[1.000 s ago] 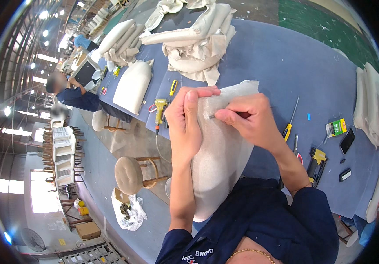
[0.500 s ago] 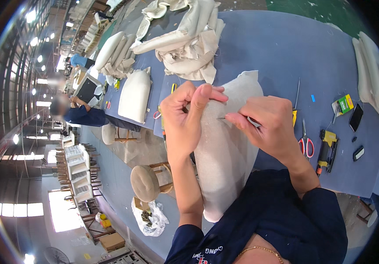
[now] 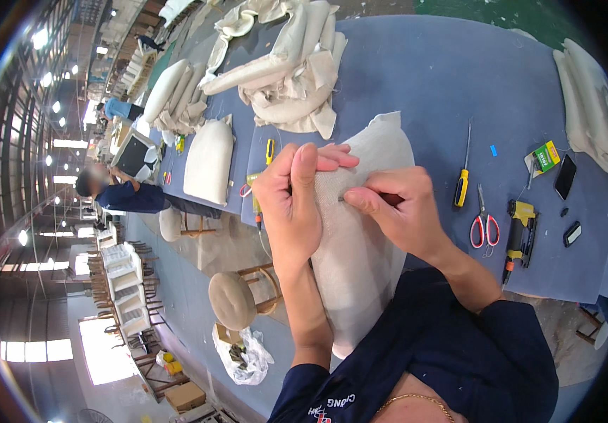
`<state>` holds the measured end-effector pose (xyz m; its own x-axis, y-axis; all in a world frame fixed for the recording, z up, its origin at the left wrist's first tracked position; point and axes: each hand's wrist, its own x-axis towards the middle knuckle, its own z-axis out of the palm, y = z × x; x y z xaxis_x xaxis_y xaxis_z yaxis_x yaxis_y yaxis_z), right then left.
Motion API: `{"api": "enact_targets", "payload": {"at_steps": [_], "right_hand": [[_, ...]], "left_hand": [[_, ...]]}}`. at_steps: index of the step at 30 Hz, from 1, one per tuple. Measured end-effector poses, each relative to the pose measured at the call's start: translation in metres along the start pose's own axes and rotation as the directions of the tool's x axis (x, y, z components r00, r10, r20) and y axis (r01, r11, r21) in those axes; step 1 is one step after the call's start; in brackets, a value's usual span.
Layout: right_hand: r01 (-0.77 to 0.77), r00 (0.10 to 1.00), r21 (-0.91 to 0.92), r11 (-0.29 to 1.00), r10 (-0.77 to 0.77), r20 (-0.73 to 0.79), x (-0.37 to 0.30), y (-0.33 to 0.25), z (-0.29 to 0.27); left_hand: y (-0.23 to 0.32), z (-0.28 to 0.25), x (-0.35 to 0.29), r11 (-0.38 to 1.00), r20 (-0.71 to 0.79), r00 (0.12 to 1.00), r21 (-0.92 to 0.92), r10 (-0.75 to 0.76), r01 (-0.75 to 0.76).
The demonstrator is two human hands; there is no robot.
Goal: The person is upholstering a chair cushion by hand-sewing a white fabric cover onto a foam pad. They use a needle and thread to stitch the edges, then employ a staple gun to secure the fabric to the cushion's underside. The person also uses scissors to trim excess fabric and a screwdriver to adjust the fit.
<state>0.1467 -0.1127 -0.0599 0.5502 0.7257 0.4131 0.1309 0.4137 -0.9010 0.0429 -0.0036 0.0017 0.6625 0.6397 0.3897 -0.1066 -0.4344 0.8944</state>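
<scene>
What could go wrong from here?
1. The thin dark object pinched in the right hand, too small to identify, might slip, or prick the left hand close by if it is sharp.
2. The pale cushion could shift if the left hand at its left edge loosens.
3. The red-handled scissors lie near the right forearm; a sideways swing might knock them.

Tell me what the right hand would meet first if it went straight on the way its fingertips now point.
Probably the left hand, as the right hand points leftward across the pale cushion; depth is unclear, so it may press into that cushion first.
</scene>
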Motion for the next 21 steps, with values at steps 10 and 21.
{"api": "enact_targets", "payload": {"at_steps": [10,21], "right_hand": [[0.064,0.996,-0.217,0.974,-0.050,0.067,0.000,-0.013,-0.020],[0.338,0.936,-0.648,0.683,-0.314,0.157,0.005,-0.033,-0.024]], "left_hand": [[0.013,0.006,-0.011,0.988,-0.064,0.998,0.153,-0.002,0.012],[0.017,0.008,-0.018,0.978,-0.112,0.994,0.205,0.000,0.023]]}}
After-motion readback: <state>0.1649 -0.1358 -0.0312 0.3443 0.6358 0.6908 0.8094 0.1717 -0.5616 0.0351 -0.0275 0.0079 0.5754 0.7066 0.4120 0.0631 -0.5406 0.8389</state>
